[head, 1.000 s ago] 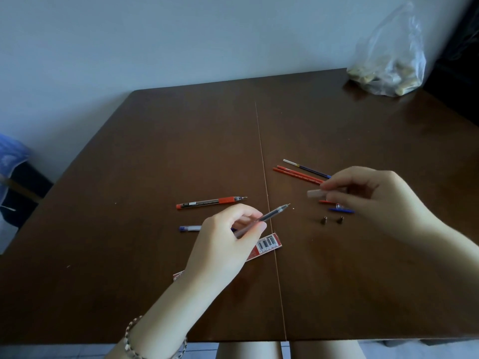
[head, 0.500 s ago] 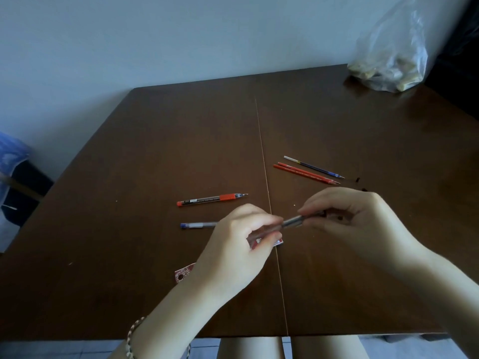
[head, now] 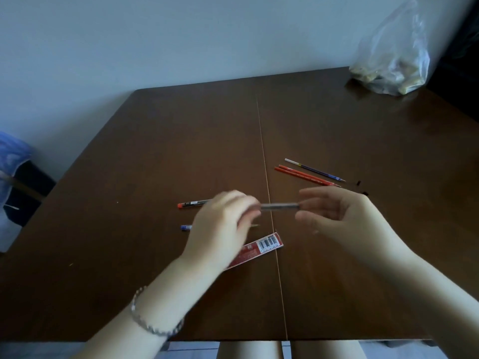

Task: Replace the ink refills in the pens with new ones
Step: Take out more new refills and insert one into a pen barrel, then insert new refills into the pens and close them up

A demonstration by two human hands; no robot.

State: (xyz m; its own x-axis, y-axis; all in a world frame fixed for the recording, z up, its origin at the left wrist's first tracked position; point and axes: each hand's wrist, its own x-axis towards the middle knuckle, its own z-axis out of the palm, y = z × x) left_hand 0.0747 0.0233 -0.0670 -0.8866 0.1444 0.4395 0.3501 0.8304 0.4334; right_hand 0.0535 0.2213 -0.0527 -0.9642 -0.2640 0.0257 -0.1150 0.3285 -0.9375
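While both hands work above the table, a clear pen is held level between them, just over the table's centre seam. The left hand is closed around one end, though blur hides the exact finger placement; the right hand pinches the other end with thumb and forefinger, the remaining fingers loosely curled. Judging from this, the pen is at the stage of being screwed together or apart; which of the two cannot be told. To the left of the seam lie a red-ended pen and, nearer the person, a blue-ended pen, both partly hidden by the left hand, so their state is not verifiable. A red refill packet lies against the seam, nearest the person. To the right of the seam, loose refills rest untouched: two red refills and one blue refill side by side. With refills lying out and two pens set down, the task appears to be only part done.
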